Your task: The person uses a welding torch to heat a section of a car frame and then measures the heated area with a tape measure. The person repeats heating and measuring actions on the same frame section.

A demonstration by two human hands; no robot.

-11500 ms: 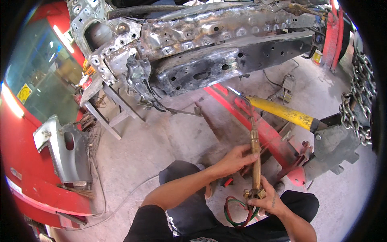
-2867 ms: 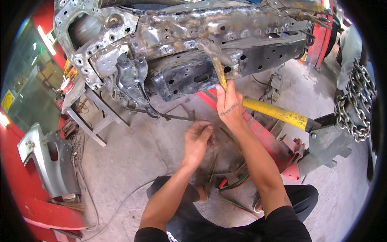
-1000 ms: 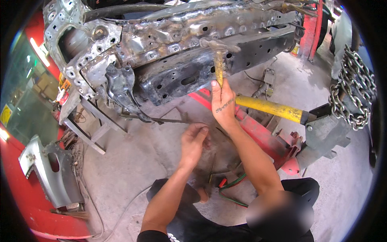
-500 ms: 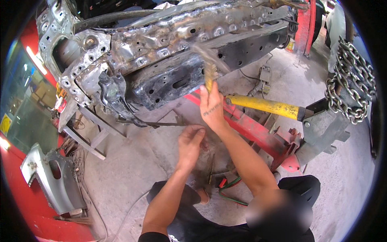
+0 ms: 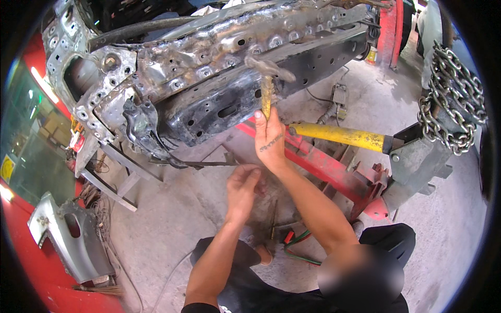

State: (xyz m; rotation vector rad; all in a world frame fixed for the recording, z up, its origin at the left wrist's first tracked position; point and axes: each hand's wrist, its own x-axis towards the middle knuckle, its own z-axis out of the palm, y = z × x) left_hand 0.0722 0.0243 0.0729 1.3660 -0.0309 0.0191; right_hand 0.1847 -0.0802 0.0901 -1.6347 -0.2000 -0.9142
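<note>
My right hand (image 5: 270, 143) is closed round the yellow, worn handle of a hammer (image 5: 266, 96). Its metal head is raised and overlaps the dark car crossmember (image 5: 214, 107) in the view. Lower and to the left, my left hand (image 5: 241, 188) has its fingers curled in, and whatever they may hold is hidden. A thin dark metal strip (image 5: 206, 164) runs from the black bracket (image 5: 141, 122) toward its knuckles; I cannot tell whether they touch. Above the crossmember lies a bare, dented sheet-metal panel (image 5: 193, 60) with many holes.
A yellow cylinder (image 5: 339, 135) and red steel beam (image 5: 313, 164) lie right of my hands, beside a post wrapped in chain (image 5: 451, 101). A silver fender (image 5: 73, 242) leans at the left. A metal stand (image 5: 117, 177), a grey pedal (image 5: 340, 95) and cables are on the floor.
The hammer head has tipped slightly and shows less blur. The whole view has shifted slightly, and both hands appear a little further left. My right hand still grips the handle.
</note>
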